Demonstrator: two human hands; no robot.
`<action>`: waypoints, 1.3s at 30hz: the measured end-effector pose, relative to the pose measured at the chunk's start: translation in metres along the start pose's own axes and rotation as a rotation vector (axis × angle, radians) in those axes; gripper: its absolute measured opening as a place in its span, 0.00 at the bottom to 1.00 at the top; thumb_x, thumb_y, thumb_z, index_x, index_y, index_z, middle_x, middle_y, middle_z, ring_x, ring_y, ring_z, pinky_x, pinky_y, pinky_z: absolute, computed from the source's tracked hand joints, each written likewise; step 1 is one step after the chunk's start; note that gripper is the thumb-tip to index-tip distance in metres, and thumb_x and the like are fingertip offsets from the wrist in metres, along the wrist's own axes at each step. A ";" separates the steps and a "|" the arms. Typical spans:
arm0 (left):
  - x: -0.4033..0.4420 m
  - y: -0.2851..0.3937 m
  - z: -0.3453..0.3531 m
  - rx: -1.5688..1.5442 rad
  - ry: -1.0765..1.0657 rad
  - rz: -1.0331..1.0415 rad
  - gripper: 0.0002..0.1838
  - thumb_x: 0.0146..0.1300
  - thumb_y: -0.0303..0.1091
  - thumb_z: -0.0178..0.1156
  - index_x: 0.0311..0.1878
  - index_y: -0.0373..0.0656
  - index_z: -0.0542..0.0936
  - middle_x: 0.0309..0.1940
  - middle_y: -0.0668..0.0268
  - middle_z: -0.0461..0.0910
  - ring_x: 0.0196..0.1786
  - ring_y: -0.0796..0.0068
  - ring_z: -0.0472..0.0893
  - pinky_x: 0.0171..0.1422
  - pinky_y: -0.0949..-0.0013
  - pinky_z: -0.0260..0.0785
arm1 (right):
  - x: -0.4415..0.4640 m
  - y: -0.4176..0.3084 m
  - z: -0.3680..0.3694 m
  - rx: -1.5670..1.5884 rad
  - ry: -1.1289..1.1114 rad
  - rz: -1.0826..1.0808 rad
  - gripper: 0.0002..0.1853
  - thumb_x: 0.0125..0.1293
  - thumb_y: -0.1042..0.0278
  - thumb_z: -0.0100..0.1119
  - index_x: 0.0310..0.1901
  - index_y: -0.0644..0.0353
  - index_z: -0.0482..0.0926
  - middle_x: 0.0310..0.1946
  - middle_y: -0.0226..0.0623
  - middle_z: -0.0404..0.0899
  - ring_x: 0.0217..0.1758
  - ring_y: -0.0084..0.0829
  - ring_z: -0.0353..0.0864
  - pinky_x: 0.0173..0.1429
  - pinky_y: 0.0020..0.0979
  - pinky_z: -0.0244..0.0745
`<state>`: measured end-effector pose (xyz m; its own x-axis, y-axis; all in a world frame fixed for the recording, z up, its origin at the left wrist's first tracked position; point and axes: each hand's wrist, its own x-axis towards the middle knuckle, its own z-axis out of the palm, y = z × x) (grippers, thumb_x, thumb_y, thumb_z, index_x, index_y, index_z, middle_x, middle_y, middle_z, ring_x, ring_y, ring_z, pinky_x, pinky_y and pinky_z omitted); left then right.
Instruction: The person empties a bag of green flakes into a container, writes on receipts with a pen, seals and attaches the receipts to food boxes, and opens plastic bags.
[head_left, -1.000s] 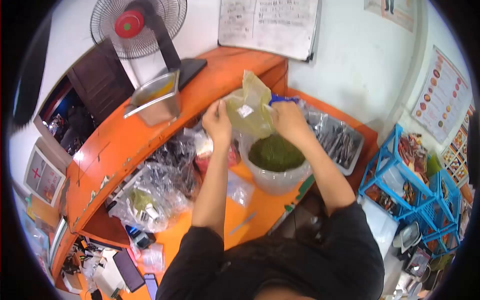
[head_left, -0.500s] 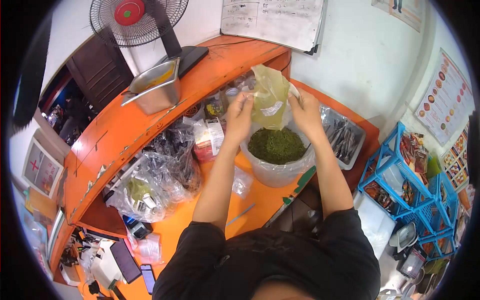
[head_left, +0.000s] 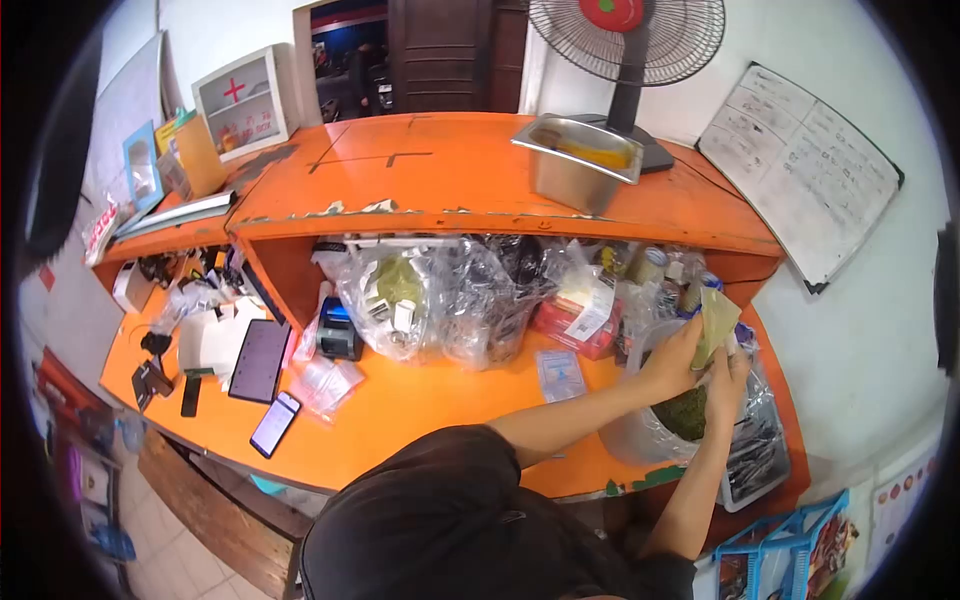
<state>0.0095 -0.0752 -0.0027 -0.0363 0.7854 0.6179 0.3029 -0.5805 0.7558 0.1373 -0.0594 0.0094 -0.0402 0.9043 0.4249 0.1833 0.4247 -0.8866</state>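
Tub (head_left: 630, 435) partly hidden; fan (head_left: 655, 45) top cut off.

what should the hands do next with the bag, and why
Probably ease its mouth open: the bag looks narrow and bunched between the left hand and right hand, both close together near its lower part, above the tub of loose green stuff.

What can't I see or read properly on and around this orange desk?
All in the head view:
- Whiteboard writing: blurred and too small.
- Fan: top cut off by the picture's upper edge.
- Green stuff in the tub: partly hidden by the arms and by the left hand and right hand.
- Phone screen: words too small.
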 end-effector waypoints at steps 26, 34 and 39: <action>-0.046 -0.031 -0.107 -1.176 -0.031 -0.899 0.19 0.63 0.19 0.46 0.58 0.30 0.69 0.49 0.50 0.77 0.51 0.59 0.81 0.57 0.61 0.77 | -0.092 -0.038 0.061 -0.365 0.037 -0.625 0.39 0.46 0.71 0.72 0.63 0.58 0.67 0.71 0.49 0.53 0.68 0.50 0.58 0.67 0.46 0.58; -0.111 -0.059 -0.173 -1.158 0.253 -0.909 0.22 0.67 0.19 0.44 0.64 0.40 0.66 0.55 0.58 0.75 0.55 0.62 0.78 0.58 0.62 0.76 | -0.134 -0.013 0.166 -0.561 0.081 -0.898 0.18 0.57 0.66 0.62 0.50 0.57 0.80 0.61 0.49 0.67 0.65 0.49 0.58 0.67 0.47 0.55; -0.150 -0.053 -0.218 -0.981 0.362 -0.804 0.27 0.62 0.13 0.39 0.65 0.42 0.64 0.58 0.57 0.71 0.59 0.60 0.75 0.60 0.60 0.75 | -0.162 -0.020 0.215 -0.479 -0.044 -0.735 0.19 0.62 0.65 0.54 0.55 0.59 0.78 0.61 0.45 0.68 0.64 0.49 0.59 0.67 0.47 0.53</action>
<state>-0.2083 -0.2096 -0.0882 -0.1787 0.9695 -0.1679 -0.7288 -0.0158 0.6845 -0.0707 -0.2050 -0.0809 -0.3461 0.4139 0.8420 0.4881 0.8458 -0.2152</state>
